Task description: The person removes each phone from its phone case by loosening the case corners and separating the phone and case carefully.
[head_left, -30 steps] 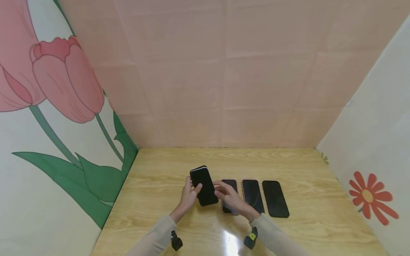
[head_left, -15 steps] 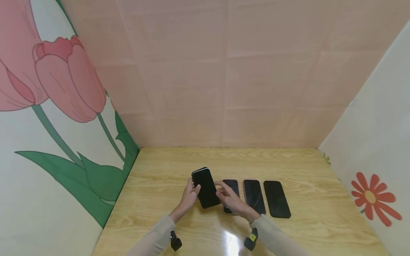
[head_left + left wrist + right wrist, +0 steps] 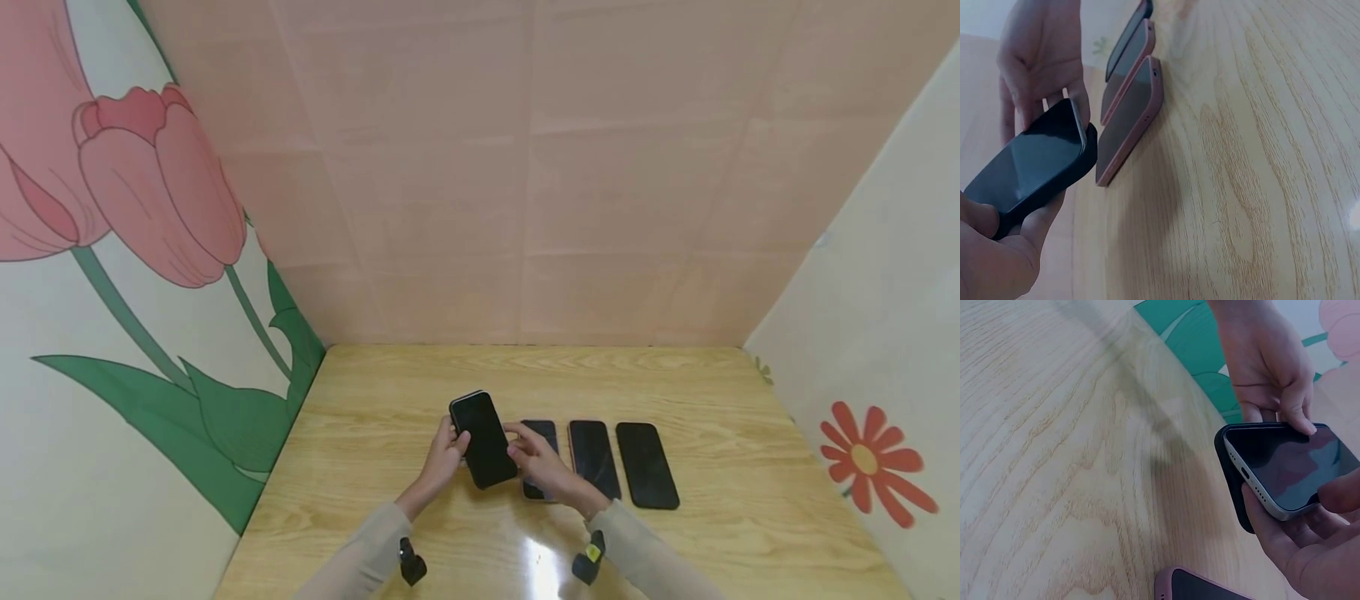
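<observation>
Head view looks from above, on the person's side of the held phone (image 3: 486, 442), forward and down, farthest out; gets the table (image 3: 352, 392) around it, back wall (image 3: 525, 208) beyond. From here I see the left wrist camera (image 3: 412, 565) on the near-left of the held phone, close, facing across it to the right hand (image 3: 543, 465). Right wrist camera (image 3: 588, 562) near-right of it, also close, facing across to the left hand (image 3: 441, 458), leaf mural (image 3: 1194, 344) beyond. Both wrist views share the held phone and both hands; so does head.
</observation>
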Action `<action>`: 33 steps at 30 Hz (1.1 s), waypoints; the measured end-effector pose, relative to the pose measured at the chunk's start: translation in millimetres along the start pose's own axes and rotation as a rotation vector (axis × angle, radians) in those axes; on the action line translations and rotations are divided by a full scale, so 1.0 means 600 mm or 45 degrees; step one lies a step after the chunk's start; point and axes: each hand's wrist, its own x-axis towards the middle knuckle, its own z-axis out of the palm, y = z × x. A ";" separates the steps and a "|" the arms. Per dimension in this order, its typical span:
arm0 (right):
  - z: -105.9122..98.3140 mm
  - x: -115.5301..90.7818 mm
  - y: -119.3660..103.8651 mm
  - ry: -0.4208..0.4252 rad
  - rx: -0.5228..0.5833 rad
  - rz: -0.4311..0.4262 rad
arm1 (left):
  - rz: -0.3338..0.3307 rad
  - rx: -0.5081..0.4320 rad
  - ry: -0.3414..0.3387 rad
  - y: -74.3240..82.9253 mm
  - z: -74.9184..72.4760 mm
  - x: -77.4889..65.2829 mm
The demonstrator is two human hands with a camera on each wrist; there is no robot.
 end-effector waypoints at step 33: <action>-0.030 0.002 0.020 0.232 -0.022 0.061 | -0.063 0.129 0.016 -0.014 -0.028 -0.002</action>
